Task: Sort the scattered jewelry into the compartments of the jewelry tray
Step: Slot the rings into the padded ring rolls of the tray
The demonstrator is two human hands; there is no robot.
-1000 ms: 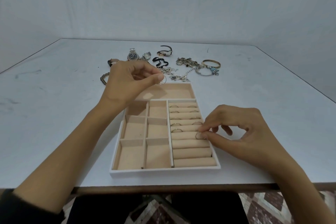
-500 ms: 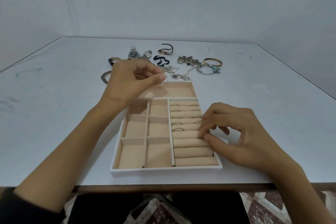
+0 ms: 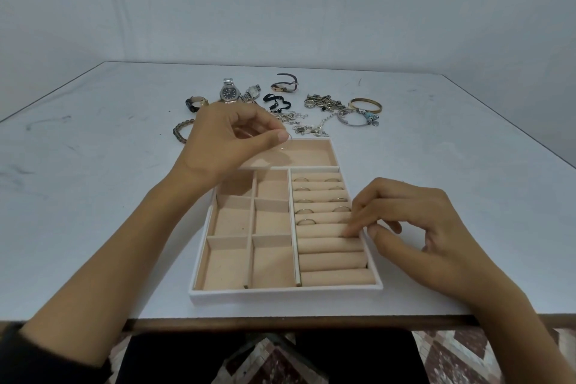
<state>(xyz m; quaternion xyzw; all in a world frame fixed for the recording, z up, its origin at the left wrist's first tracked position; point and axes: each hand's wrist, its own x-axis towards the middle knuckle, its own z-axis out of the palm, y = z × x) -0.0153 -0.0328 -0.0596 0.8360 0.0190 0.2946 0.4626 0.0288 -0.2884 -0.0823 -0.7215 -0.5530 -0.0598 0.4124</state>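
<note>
Tray [image 3: 280, 295] is sitting on the counter [image 3: 93, 196] close to the near edge, white rim, beige lining. Its right section is carrying the rolls [image 3: 333, 260], and rings [image 3: 306, 221] are sitting in the far slots in two columns. Two columns of small square compartments are filling its left side, and one long compartment [image 3: 314, 154] is running across the far end. Left hand [image 3: 224, 140] is hovering over the left part of that long compartment, pinching a thin ring [image 3: 289, 140] between thumb and forefinger, with the ring hanging clear of the lining. Right hand [image 3: 414, 227] is reaching in from the right with fingers curled, its fingertips [image 3: 350, 230] touching the right end of the rolls about midway down the section. That spot is blurring, so I cannot tell whether it is gripping anything or just pressing. The unsorted pile is lying on the counter beyond the tray: a steel watch [image 3: 230, 93] and a smaller watch [image 3: 252, 93] beside it, a black-strap watch [image 3: 194, 103] to the left, a brown-strap watch [image 3: 285, 84] farthest back, a black cord [image 3: 276, 101], chains [image 3: 324, 102], a gold bangle [image 3: 366, 104], and a silver bangle [image 3: 350, 120] just in front of it. A beaded bracelet [image 3: 180, 131] is lying left of the left hand, partly hidden behind it.
</note>
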